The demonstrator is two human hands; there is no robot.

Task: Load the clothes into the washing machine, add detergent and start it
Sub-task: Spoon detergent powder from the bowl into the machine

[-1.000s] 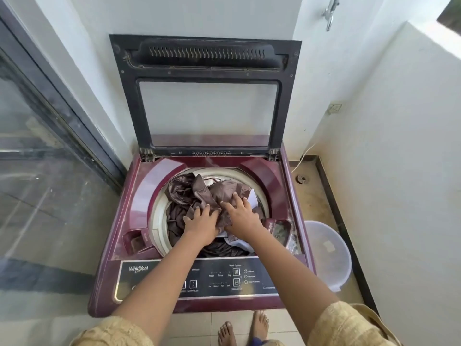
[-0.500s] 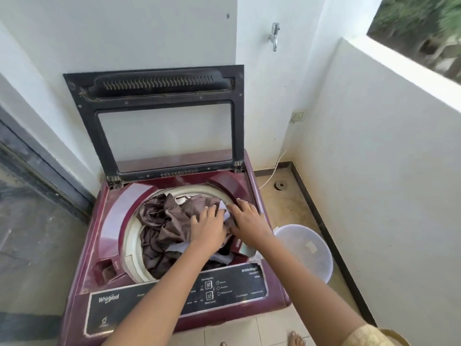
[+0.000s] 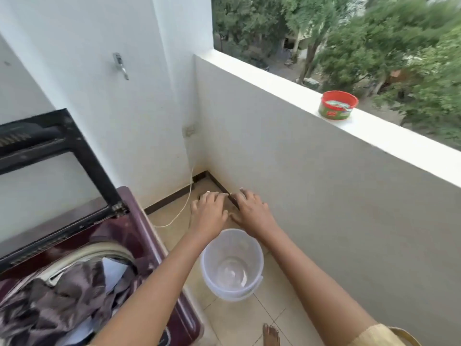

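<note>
Balcony corner with white walls, beige tile floor point(image 3: 239, 318), trees beyond the parapet. Frame a bit motion-blurred.

Left hand point(image 3: 208, 212) and right hand point(image 3: 252, 211) both out in front at mid-frame, palms down, fingers spread and loose, gripping nothing. Thumbs nearly meeting, hands just beside each other but apart. Both hover in the air over the floor near the far corner, touching no object. Bare forearms run back to the near edge; yellow sleeve point(image 3: 381, 335) visible at the near right.

Below the wrists, a clear plastic bucket point(image 3: 232, 267) stands upright on the floor, nothing visible in it. It sits between the two forearms in view, just right of the washing machine point(image 3: 149, 236).

Machine is maroon, top-loading, at the near left. Its black-framed lid point(image 3: 82, 156) stands up open against the far wall. Clothes point(image 3: 50, 308), brownish-purple with some white fabric, heaped in the drum and reaching rim level.

A white cord point(image 3: 185, 206) hangs from the wall socket point(image 3: 189, 131) and trails on the floor beside the machine. Metal tap point(image 3: 120, 64) on the far wall, higher up.

Red round detergent tub point(image 3: 338, 105) with a green label sits on the parapet ledge point(image 3: 274, 82) at the far right, well apart from both hands and the machine.

One bare foot point(image 3: 270, 334) at the near edge on the tiles.
</note>
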